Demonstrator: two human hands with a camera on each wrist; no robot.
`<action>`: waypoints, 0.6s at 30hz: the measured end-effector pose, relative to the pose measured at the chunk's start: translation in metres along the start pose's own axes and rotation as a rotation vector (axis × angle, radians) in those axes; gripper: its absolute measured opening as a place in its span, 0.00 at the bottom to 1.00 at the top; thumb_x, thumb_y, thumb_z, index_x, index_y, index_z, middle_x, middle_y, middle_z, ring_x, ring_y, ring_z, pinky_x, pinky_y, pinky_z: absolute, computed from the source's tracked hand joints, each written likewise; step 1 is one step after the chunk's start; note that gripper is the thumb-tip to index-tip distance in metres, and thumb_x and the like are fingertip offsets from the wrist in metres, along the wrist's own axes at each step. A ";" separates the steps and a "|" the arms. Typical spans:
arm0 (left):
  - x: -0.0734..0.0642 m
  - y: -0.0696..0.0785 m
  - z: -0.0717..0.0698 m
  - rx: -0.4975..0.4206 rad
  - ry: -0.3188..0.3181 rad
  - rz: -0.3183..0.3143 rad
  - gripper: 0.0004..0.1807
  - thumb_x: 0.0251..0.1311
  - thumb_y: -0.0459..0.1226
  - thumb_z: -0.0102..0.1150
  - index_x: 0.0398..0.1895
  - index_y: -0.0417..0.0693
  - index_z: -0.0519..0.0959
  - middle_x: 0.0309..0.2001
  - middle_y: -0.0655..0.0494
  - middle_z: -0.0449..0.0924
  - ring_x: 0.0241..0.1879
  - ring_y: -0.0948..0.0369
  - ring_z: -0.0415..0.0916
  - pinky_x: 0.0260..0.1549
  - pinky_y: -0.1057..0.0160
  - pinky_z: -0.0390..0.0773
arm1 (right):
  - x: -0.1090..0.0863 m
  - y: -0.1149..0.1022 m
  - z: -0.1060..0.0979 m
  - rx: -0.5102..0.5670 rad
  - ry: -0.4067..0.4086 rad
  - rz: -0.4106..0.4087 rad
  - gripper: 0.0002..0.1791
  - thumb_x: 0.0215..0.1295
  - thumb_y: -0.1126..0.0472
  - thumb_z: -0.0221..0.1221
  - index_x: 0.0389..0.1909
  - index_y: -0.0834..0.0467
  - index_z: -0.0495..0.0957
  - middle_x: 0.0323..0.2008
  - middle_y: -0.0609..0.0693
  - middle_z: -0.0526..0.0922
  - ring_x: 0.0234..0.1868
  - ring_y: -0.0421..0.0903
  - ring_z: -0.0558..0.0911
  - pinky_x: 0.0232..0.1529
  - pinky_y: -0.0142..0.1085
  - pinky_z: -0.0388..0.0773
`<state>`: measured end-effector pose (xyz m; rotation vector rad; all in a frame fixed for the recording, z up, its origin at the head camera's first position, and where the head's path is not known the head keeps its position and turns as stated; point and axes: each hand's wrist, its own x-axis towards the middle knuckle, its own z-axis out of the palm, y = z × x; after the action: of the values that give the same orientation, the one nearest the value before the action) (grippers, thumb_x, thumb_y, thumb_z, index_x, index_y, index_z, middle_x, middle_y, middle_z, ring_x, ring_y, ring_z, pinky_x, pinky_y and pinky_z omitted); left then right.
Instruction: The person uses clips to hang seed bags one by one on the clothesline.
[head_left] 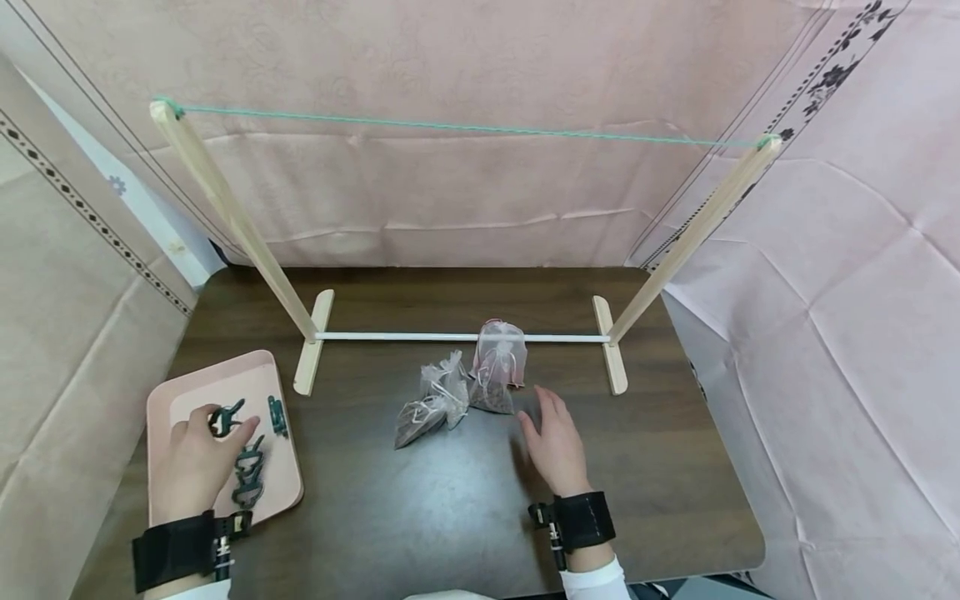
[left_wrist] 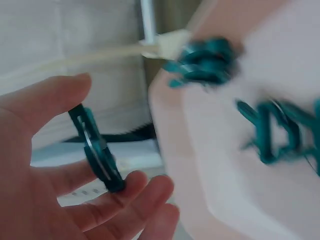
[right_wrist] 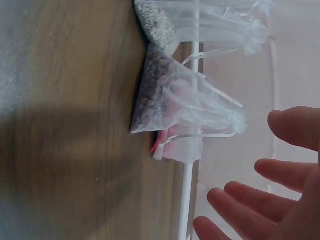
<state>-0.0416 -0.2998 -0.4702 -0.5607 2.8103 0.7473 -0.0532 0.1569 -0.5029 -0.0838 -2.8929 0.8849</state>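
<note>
My left hand (head_left: 197, 462) is over the pink tray (head_left: 161, 408) and pinches a dark green clothespin (left_wrist: 96, 147) between thumb and fingers. More green clothespins (head_left: 248, 473) lie in the tray below and beside it. My right hand (head_left: 557, 446), holding nothing, hovers above the table just right of the sachets, its fingers spread in the right wrist view. Several sheer drawstring sachets stand together: one with dark bits (right_wrist: 152, 92), one with pale grains (right_wrist: 157, 25), and a pink one (right_wrist: 180, 147) behind.
A wooden frame stands on the dark table (head_left: 450, 517), with a left post (head_left: 232, 217), a right post (head_left: 697, 233) and a white bottom rod (head_left: 397, 337). A green cord (head_left: 450, 126) is strung between the post tops. Cloth (head_left: 487, 200) hangs behind and at both sides.
</note>
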 end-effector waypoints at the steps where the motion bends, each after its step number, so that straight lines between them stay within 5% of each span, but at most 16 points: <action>1: -0.004 0.008 -0.001 -0.014 0.012 0.008 0.52 0.51 0.67 0.39 0.64 0.32 0.50 0.49 0.27 0.57 0.45 0.38 0.61 0.36 0.40 0.63 | 0.000 -0.001 -0.001 0.006 0.005 -0.006 0.28 0.62 0.50 0.53 0.61 0.56 0.64 0.58 0.56 0.65 0.57 0.51 0.67 0.51 0.48 0.67; 5: -0.020 0.044 0.002 -0.081 0.102 0.075 0.46 0.51 0.66 0.43 0.62 0.39 0.56 0.47 0.33 0.61 0.40 0.41 0.67 0.27 0.46 0.67 | 0.000 -0.011 -0.001 0.029 0.018 -0.031 0.27 0.61 0.51 0.54 0.60 0.57 0.64 0.58 0.55 0.66 0.57 0.51 0.67 0.51 0.47 0.66; 10: -0.035 0.089 0.023 -0.125 0.237 0.289 0.38 0.50 0.62 0.51 0.53 0.41 0.67 0.42 0.42 0.69 0.39 0.48 0.71 0.26 0.49 0.70 | -0.001 -0.026 0.001 0.036 0.009 -0.068 0.28 0.61 0.51 0.54 0.61 0.57 0.63 0.58 0.55 0.66 0.58 0.49 0.67 0.52 0.46 0.66; 14: -0.045 0.124 0.048 -0.138 0.217 0.410 0.37 0.49 0.62 0.53 0.53 0.45 0.68 0.43 0.47 0.71 0.38 0.53 0.72 0.27 0.52 0.72 | 0.000 -0.040 0.003 0.037 -0.001 -0.086 0.29 0.61 0.50 0.54 0.61 0.56 0.62 0.59 0.55 0.66 0.58 0.49 0.66 0.53 0.45 0.66; 18: -0.055 0.151 0.068 -0.129 0.152 0.452 0.36 0.48 0.63 0.53 0.54 0.50 0.67 0.43 0.52 0.70 0.33 0.59 0.72 0.22 0.59 0.71 | 0.000 -0.054 0.006 0.028 -0.008 -0.155 0.29 0.60 0.50 0.55 0.61 0.56 0.62 0.58 0.53 0.67 0.58 0.48 0.67 0.53 0.44 0.66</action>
<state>-0.0473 -0.1270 -0.4477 0.0132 3.0854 1.0079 -0.0547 0.1094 -0.4775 0.1450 -2.8465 0.8993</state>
